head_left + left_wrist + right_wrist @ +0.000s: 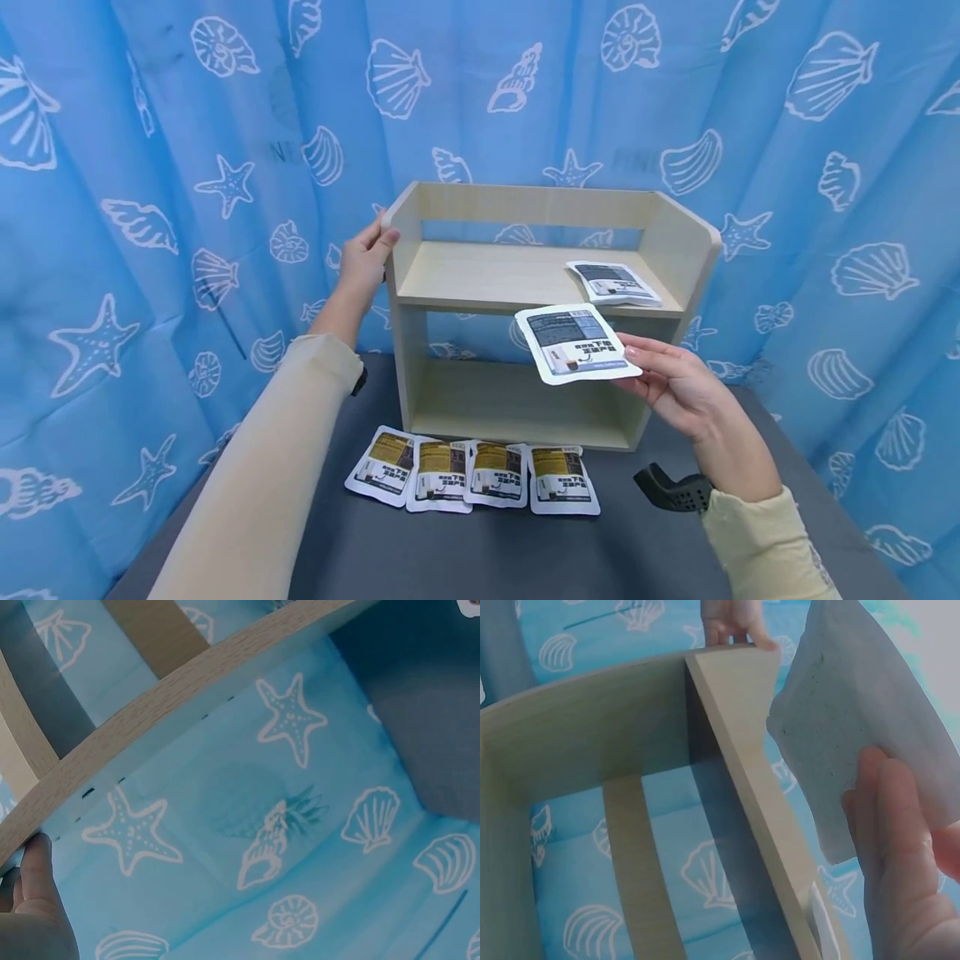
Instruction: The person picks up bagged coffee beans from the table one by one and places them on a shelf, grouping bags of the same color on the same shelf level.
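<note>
My right hand (678,387) pinches a white-edged pouch (577,343) by its lower right corner, the printed face tilted up. In the right wrist view the pouch's plain back (855,705) shows, with fingers (892,817) against it. The held pouch hangs in front of a small two-tier wooden shelf (517,275), overlapping the upper board's front edge. Another pouch (617,283) lies on that upper board at the right. My left hand (365,260) grips the upper front of the shelf's left side panel; in the left wrist view its fingers (37,870) are at the panel's edge.
Several pouches with brown-and-white labels, such as the rightmost one (562,483), lie in a row on the dark table (465,558) before the shelf. Behind stands a blue curtain (480,100) with shell prints. The shelf's lower board (517,404) sits near the tabletop.
</note>
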The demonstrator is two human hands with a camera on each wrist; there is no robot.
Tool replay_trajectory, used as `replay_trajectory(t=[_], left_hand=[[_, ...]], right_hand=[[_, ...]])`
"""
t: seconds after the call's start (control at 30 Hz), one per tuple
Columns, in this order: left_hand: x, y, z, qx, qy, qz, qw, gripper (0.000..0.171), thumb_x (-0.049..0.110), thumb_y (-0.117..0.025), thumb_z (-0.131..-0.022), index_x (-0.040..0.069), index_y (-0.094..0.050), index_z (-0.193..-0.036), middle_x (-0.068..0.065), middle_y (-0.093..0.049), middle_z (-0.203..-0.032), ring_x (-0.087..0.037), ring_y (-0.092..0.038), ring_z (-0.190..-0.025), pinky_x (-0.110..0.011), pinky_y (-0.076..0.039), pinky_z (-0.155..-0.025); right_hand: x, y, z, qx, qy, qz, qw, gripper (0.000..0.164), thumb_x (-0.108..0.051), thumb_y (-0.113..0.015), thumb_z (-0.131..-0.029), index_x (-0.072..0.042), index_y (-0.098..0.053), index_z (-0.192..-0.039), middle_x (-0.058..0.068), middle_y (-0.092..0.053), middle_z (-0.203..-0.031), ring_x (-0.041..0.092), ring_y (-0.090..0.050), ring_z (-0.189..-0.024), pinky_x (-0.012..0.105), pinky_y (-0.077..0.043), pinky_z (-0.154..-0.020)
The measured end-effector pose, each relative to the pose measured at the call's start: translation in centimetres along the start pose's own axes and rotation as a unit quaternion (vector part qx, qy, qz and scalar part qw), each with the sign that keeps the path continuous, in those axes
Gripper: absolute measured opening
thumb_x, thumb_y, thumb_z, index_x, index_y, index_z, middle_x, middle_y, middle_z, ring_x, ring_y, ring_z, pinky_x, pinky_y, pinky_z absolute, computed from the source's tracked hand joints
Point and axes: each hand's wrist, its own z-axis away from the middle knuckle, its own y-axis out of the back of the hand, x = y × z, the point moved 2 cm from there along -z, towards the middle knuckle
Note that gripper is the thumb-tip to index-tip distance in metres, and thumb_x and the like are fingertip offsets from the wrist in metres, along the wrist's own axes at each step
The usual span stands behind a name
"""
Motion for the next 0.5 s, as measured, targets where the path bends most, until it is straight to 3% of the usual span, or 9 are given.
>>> replay_trajectory(t=[0.5], left_hand=[[0.0,0.1,0.2,-0.004,-0.003,-0.016,0.9999,0.055,0.035,-0.048,-0.101,0.029,-0.029,-0.153,-0.005,-0.034,-0.155,-0.027,-0.038,-0.137,-0.044,-0.039,-0.107]], right_hand=[[-1.6,-2.6,-1.4,0.034,-0.013,-0.030,0.999,0.021,0.005,-0.055,-0.096,-0.003,-0.074,-0.095,0.012,-0.071,-0.098,0.020,-0.070,-0.088,0.029,-0.057,-0.075]])
